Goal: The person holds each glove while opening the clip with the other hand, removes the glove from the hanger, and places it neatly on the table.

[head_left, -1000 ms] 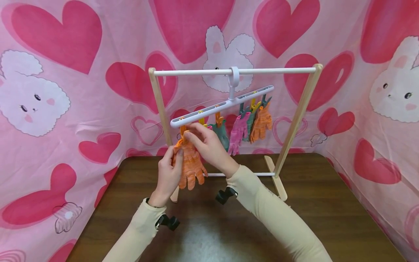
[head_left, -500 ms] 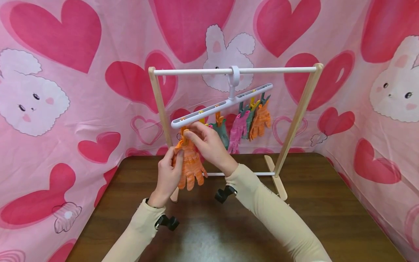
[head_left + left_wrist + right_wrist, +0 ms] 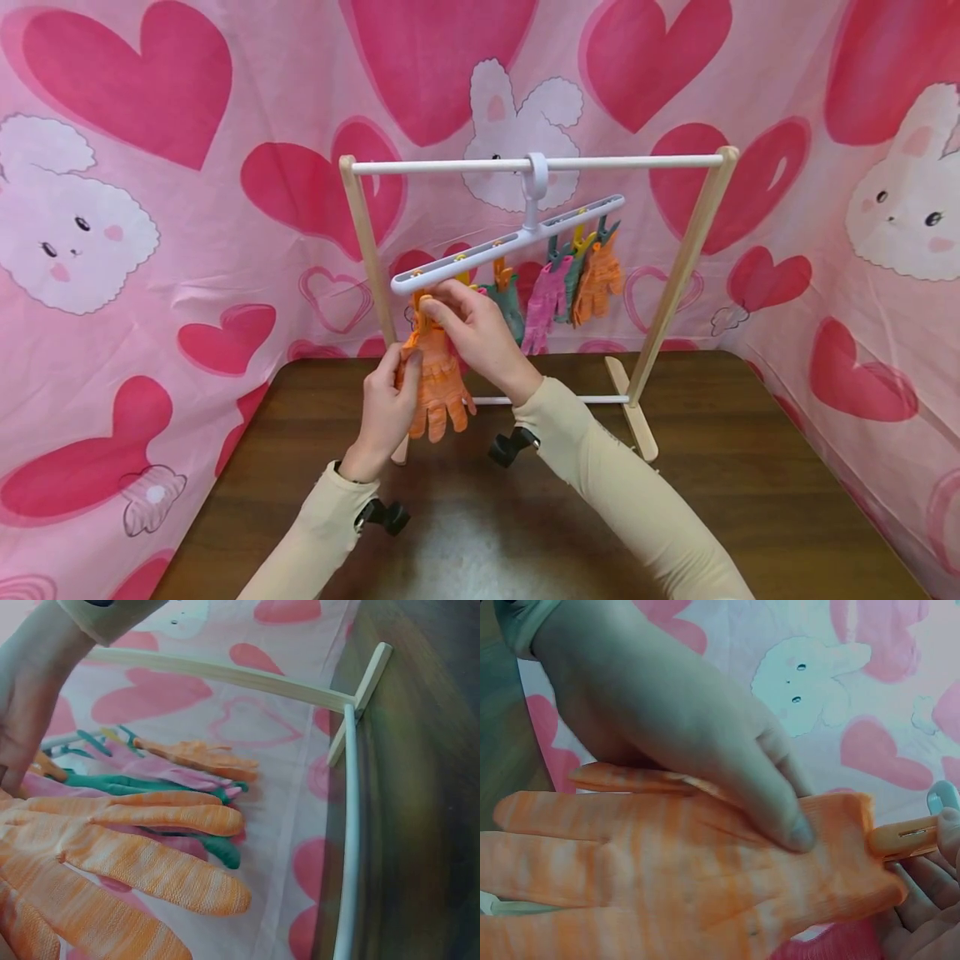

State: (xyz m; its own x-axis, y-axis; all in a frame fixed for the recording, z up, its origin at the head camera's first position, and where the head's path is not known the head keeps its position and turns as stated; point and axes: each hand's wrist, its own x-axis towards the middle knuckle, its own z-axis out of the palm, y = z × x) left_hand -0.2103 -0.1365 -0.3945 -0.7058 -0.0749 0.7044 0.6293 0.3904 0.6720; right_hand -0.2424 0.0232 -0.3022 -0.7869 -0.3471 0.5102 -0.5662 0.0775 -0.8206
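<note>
An orange glove hangs fingers down below the left end of the white hanger. My left hand pinches its cuff side between thumb and fingers. Just above, my right hand pinches the orange clothespin that hangs from the hanger. In the right wrist view the clothespin meets the edge of the glove's cuff, and the left thumb lies on the glove near that cuff. Behind my right hand, a green glove hangs from another orange clothespin.
A pink glove and another orange glove hang at the hanger's right half, with a green one between them. The hanger hooks over the white rod of a wooden stand on a dark wood table.
My left hand and the orange glove have shifted slightly downward. The right hand keeps nearly the same place at the clothespin.
</note>
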